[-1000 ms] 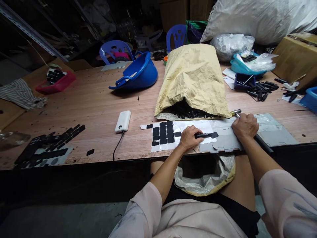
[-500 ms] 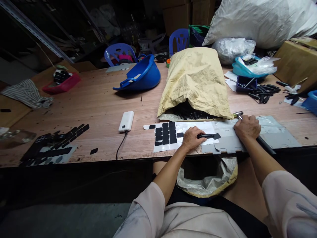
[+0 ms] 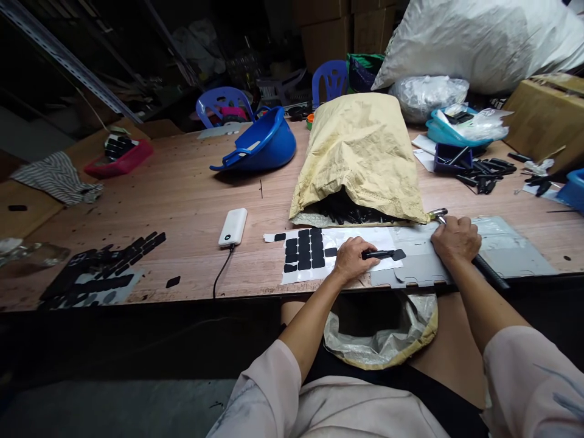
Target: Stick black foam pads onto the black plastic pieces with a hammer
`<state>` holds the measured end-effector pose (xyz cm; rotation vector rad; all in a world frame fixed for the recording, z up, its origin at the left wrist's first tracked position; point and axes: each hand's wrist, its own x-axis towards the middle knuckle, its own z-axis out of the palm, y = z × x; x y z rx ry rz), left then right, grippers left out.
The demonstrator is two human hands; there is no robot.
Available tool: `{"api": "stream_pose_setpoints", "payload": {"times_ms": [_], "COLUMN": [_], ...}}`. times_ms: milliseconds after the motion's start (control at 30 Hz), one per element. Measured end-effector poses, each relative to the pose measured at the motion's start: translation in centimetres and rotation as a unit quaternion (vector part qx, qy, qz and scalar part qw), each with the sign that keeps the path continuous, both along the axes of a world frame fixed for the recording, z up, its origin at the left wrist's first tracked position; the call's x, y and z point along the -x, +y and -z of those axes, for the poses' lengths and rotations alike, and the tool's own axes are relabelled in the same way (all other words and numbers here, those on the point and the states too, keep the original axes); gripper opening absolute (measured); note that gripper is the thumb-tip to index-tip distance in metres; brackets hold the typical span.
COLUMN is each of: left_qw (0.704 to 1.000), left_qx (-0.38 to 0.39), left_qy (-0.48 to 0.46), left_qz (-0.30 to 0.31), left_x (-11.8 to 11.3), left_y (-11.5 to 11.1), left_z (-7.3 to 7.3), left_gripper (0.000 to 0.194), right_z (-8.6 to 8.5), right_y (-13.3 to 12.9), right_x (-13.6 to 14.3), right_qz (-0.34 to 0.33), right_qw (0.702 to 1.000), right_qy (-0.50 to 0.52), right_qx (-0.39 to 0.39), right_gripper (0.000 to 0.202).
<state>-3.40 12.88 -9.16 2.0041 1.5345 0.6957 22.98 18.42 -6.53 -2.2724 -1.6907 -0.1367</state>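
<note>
My left hand [image 3: 354, 259] is closed on a slim black piece [image 3: 382, 253], whose right end meets a small dark patch [image 3: 398, 255]. Under it lies a white sheet [image 3: 349, 234] bearing rows of black rounded patches [image 3: 304, 250]. My right hand [image 3: 456, 240] is wrapped round a tool with a black ribbed handle [image 3: 490, 272] and a metal head; it rests over a grey taped board [image 3: 511, 243]. Just behind the sheet, a yellow sack [image 3: 362, 146] lies with its mouth open, full of black pieces.
A white power bank [image 3: 233, 227] with a cable lies left of the sheet. Farther back is a blue basin [image 3: 269, 143]. Black strips [image 3: 103, 283] lie at left. An open sack [image 3: 383, 350] hangs at my lap. A small dark box [image 3: 452, 159] stands at right.
The view has tilted slightly, so the table sits a little lower in the picture. Both hands keep their holds, with hardly any movement against the board and sheet.
</note>
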Motion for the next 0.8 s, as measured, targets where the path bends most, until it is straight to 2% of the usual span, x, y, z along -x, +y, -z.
{"api": "stream_pose_setpoints", "payload": {"times_ms": [333,467,667,733,800], "left_qw": [1.000,1.000,1.000,1.000,1.000], "left_qx": [-0.001,-0.002,0.004,0.005,0.008], "left_qy": [-0.009,-0.016,-0.014,-0.014,-0.016], "left_qz": [-0.003,-0.006,-0.007,-0.009,-0.006], "left_x": [0.0,-0.1,-0.2,-0.2,-0.1], "left_y": [0.0,0.0,-0.1,-0.1,-0.1], "left_z": [-0.2,-0.4,-0.5,-0.4,-0.4], "left_gripper": [0.026,0.027,0.019,0.017,0.017], "right_z": [0.2,-0.5,-2.0,-2.4,-2.9], "right_y": [0.2,-0.1,-1.0,-1.9,-3.7], "right_x": [0.0,-0.3,-2.6,-2.8,-2.4], "right_qz": [0.000,0.012,0.015,0.023,0.020], "right_qw": [1.000,0.999,0.992,0.993,0.997], "right_qy": [0.021,0.016,0.031,0.041,0.071], "right_qx": [-0.016,0.030,0.123,0.107,0.039], "right_gripper": [0.044,0.050,0.048,0.045,0.041]}}
